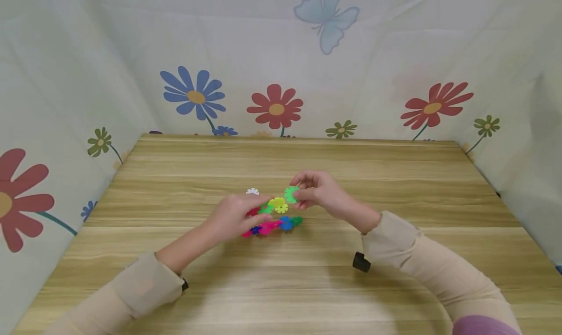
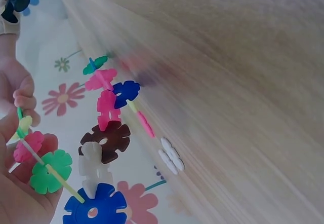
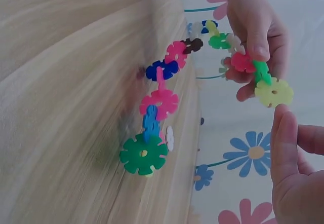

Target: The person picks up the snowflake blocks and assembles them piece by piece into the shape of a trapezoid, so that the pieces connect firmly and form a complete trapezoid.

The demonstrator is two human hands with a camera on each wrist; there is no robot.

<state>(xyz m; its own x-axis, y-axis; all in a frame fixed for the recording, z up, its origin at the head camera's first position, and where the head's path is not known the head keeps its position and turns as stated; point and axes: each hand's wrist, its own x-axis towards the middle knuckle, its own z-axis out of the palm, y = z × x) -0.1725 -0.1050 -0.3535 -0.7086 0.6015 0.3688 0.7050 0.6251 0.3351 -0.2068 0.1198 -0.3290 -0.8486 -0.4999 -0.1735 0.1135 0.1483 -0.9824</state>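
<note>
In the head view my left hand point(image 1: 234, 214) grips one stretch of a chain of notched, flower-shaped plastic discs. A red disc point(image 3: 243, 62) and a green one lie by its thumb in the right wrist view, with a yellow disc point(image 1: 281, 206) at the chain's end. The rest of the chain loops round, through blue point(image 2: 94, 204), white, brown point(image 2: 106, 141) and pink discs to a dark green one point(image 3: 144, 153) at its other end. My right hand point(image 1: 322, 192) pinches a bright green disc point(image 1: 291, 194) between thumb and fingers, close beside the yellow end.
A loose white disc point(image 1: 252, 191) lies on the wooden table point(image 1: 281, 276) just beyond the left hand, with a pink disc point(image 2: 145, 124) near it. Behind the table hangs a pale cloth point(image 1: 246, 42) printed with flowers and a butterfly.
</note>
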